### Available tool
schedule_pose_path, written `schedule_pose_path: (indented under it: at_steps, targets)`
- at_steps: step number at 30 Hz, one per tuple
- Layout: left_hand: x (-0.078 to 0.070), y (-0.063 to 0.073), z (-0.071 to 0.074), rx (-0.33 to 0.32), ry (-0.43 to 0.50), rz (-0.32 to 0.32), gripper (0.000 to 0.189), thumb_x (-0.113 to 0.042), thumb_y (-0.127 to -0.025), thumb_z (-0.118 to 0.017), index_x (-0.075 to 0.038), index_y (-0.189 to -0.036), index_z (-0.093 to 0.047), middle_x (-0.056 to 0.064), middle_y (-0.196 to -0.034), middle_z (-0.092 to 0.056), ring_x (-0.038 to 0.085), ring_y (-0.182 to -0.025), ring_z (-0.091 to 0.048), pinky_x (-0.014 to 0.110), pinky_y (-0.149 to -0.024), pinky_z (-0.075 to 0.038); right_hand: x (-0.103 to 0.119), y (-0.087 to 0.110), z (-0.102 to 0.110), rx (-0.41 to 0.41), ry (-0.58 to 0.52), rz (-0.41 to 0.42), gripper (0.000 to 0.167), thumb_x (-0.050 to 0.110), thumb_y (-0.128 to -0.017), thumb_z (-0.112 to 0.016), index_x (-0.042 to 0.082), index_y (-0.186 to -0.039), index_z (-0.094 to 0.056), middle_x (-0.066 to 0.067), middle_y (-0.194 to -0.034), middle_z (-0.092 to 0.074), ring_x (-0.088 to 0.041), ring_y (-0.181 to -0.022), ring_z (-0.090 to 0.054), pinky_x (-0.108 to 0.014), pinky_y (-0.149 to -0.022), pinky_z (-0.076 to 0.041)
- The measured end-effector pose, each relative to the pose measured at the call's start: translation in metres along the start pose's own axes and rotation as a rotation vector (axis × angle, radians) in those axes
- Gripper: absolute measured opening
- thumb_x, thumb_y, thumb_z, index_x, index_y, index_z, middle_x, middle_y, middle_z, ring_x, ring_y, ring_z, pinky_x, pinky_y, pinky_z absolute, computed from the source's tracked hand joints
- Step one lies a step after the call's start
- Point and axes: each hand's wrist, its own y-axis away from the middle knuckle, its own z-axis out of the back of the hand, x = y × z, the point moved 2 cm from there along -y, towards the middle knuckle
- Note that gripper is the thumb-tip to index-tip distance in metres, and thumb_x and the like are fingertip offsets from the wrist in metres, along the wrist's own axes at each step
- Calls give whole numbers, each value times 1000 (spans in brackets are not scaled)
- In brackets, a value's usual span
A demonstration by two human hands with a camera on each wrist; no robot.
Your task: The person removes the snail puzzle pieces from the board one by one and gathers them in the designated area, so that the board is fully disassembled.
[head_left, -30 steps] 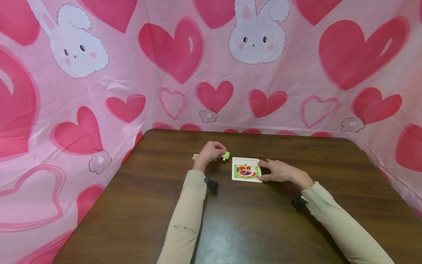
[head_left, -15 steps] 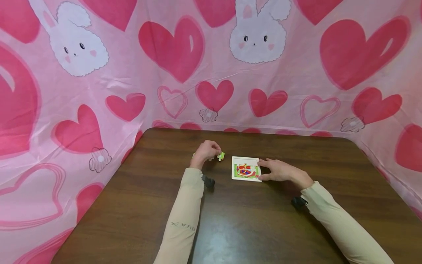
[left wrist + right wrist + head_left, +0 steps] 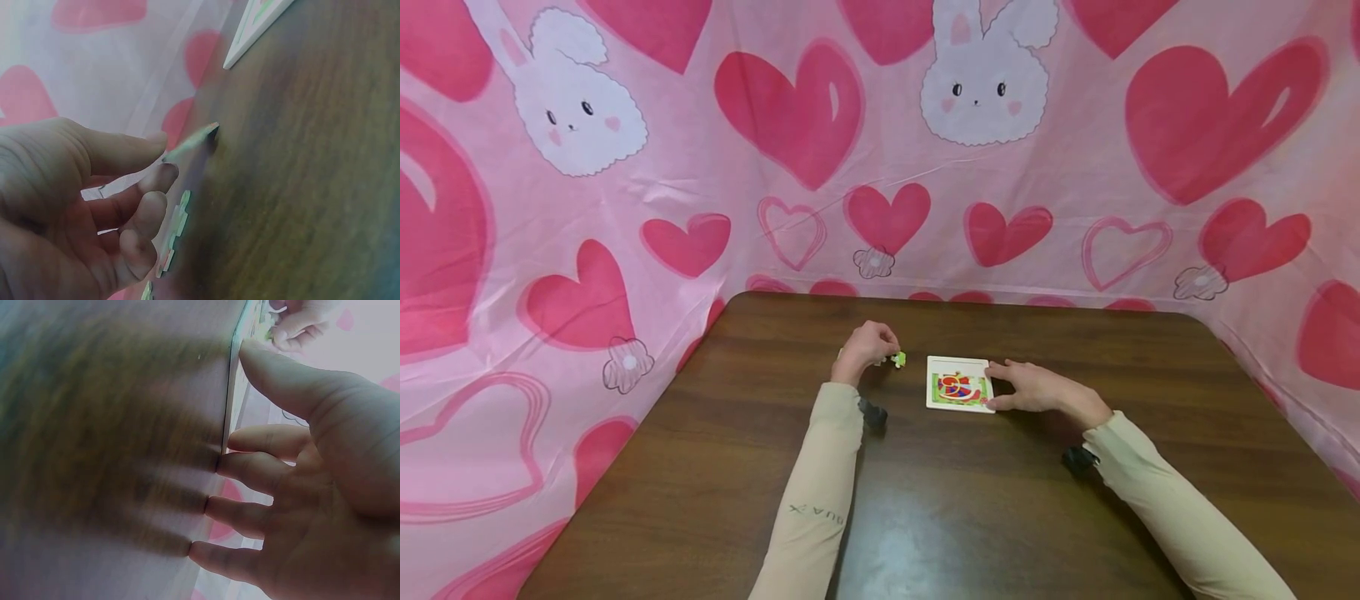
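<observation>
My left hand (image 3: 867, 343) pinches a green jigsaw piece (image 3: 898, 359) between thumb and forefinger, left of the puzzle board. In the left wrist view that piece (image 3: 194, 142) tilts, one edge close to the tabletop. The white-framed puzzle board (image 3: 934, 364) lies flat, its lower part filled with a red, blue and green picture and its upper part white. At the board's right edge rests my right hand (image 3: 1037, 388), fingers spread and fairly straight. The right wrist view has its thumb and forefinger against the board's side (image 3: 231, 394), other fingertips on the table.
More loose jigsaw pieces (image 3: 174, 234) lie on the table by the left hand, mostly hidden behind it in the head view. The brown wooden table (image 3: 985, 500) meets a pink heart-patterned cloth (image 3: 820, 242) at its back and sides.
My left hand has moved a little left with the green jigsaw piece, away from the board, and the piece has turned. The right hand and the board stay put.
</observation>
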Motion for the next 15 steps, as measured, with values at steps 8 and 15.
schedule_pose_path:
  at_steps: [8, 15]
  targets:
    - [0, 1, 2, -26, -46, 1, 13, -25, -92, -67, -12, -93, -72, 3, -91, -67, 19, -79, -55, 30, -66, -44, 0, -1, 0, 1, 4, -6, 72, 48, -88, -68, 9, -145, -46, -21, -154, -37, -48, -142, -29, -65, -110, -28]
    - [-7, 4, 5, -35, -69, -29, 18, -30, -93, -66, -13, -94, -70, 3, -91, -66, 21, -80, -56, 32, -67, -45, 0, 0, -1, -17, 20, 22, 72, 49, -89, -67, 7, -143, -48, -21, -154, -38, -48, -142, -31, -63, -110, -30]
